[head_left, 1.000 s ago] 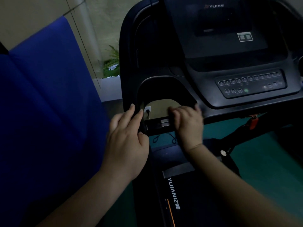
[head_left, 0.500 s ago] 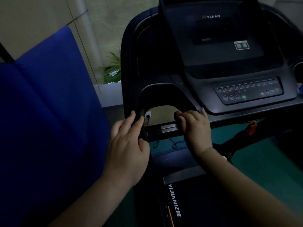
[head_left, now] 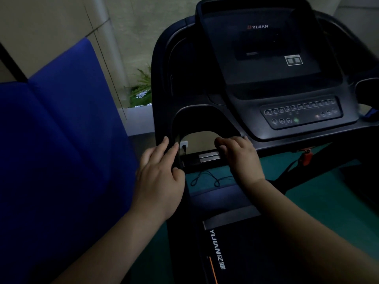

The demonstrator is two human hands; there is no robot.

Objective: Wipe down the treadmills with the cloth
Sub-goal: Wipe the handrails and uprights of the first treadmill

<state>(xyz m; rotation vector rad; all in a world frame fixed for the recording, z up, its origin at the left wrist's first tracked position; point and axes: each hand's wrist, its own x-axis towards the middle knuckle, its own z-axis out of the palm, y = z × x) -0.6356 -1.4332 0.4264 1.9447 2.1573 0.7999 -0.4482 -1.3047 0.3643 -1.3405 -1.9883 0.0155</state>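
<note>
A black treadmill fills the right half, with its dark console screen (head_left: 264,50) and a button panel (head_left: 300,113) below it. My left hand (head_left: 160,177) lies flat on the treadmill's left side arm (head_left: 162,83), fingers spread and thumb on the inner edge. My right hand (head_left: 240,158) is curled over the front handlebar (head_left: 209,156), just right of its silver sensor plates. No cloth shows in either hand. The running belt (head_left: 235,253) lies below my arms.
A blue padded panel (head_left: 61,150) stands close on the left. Behind it are a beige wall and a green plant (head_left: 141,91). A cable (head_left: 207,177) lies on the green floor under the handlebar. A red safety clip (head_left: 306,157) hangs at the right.
The view has dropped slightly, so more of the console top shows. Both hands stay on the treadmill; the right hand has shifted only a little along the bar.
</note>
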